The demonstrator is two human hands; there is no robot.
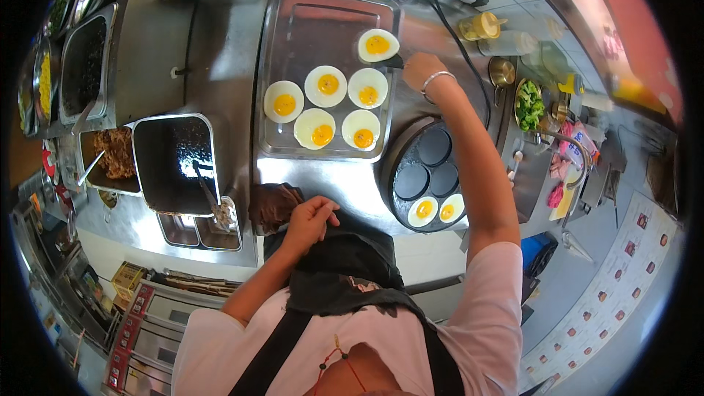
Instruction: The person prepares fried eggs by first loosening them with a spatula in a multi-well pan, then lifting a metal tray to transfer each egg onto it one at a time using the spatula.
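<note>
A black spatula [394, 61] is gripped in my right hand [422, 71]; its blade touches the lower edge of a fried egg [378, 45] at the upper right of a rectangular steel tray [297, 153]. Several more fried eggs, with whole yellow yolks, lie lower in that tray. Below my right forearm sits a round black egg pan [397, 170] with several round hollows; two fried eggs [423, 212] show in its lower hollows, and the forearm hides its right part. My left hand [313, 223] is held before the apron, fingers loosely curled, with nothing seen in it. Beside it lies a dark brown cloth [273, 206].
Left of the tray stand a deep steel pan [175, 165] with dark liquid, a pan of shredded brown food [114, 154] and small steel containers [179, 231]. A black cable [465, 47] runs behind my right hand. Farther right are a bowl of broccoli [529, 104] and a faucet [584, 159].
</note>
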